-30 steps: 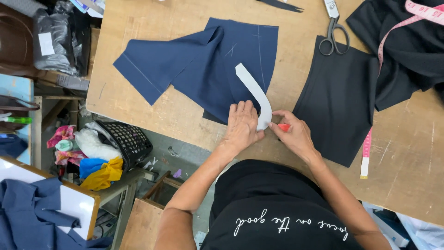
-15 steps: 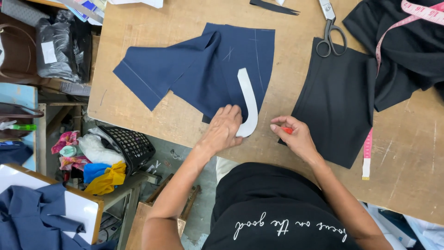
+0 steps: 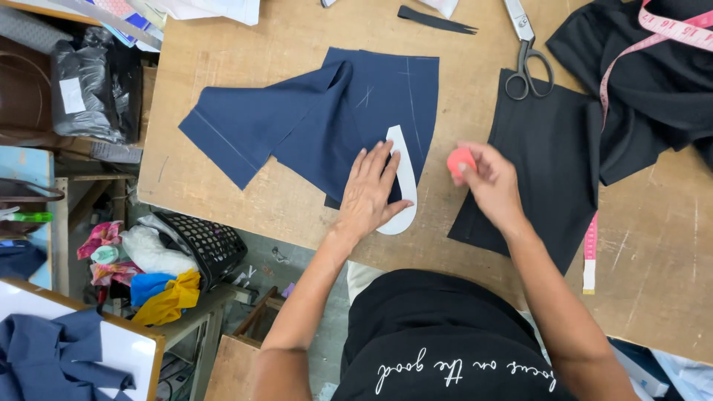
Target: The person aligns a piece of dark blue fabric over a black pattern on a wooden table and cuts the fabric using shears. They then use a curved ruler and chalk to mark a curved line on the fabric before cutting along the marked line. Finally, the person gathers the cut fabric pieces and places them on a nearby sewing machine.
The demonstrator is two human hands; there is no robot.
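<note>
A navy blue fabric piece with faint chalk lines lies on the wooden table. A white curved paper pattern rests on its right part. My left hand lies flat on the fabric and pattern, fingers spread, pressing them down. My right hand is raised just to the right of the pattern and pinches a pink piece of tailor's chalk. Under that hand lies a black fabric rectangle.
Scissors lie above the black rectangle. A heap of black cloth with a pink measuring tape fills the right. A black scrap strip lies at the top. A black basket with rags stands below the table's left edge.
The pattern has been shifted up and straightened on the navy fabric. My left hand moved up onto it. My right hand lifted off the table edge, chalk now visible.
</note>
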